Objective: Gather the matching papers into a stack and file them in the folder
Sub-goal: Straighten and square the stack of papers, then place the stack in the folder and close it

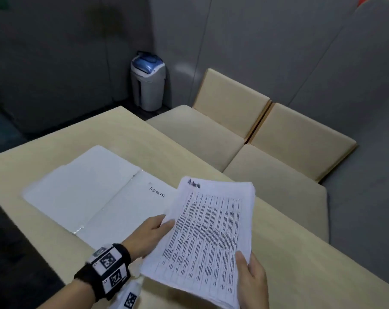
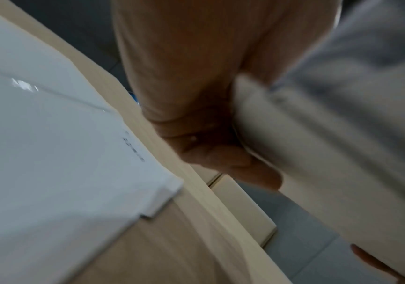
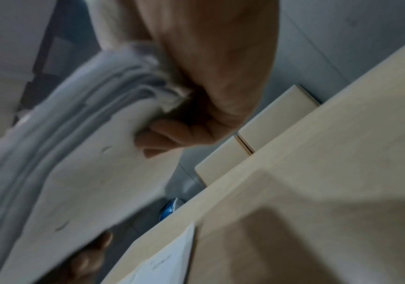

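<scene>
A stack of printed papers (image 1: 207,237) headed "Admin" hangs tilted above the table, held by both hands. My left hand (image 1: 153,233) grips its left edge, thumb on top and fingers under. My right hand (image 1: 251,279) grips the near right corner, thumb on the top sheet. An open white folder (image 1: 86,192) marked "ADMIN" lies flat on the table to the left of the stack. In the left wrist view the blurred stack (image 2: 342,153) sits in my left hand (image 2: 220,149) beside the folder (image 2: 50,153). The right wrist view shows my right hand (image 3: 196,115) pinching the fanned stack (image 3: 74,153).
The beige table (image 1: 300,253) runs from near left to right. Two beige chairs (image 1: 267,134) stand pushed in at its far side. A grey and blue bin (image 1: 147,82) stands on the floor by the grey wall. A tagged white card (image 1: 128,297) lies near my left wrist.
</scene>
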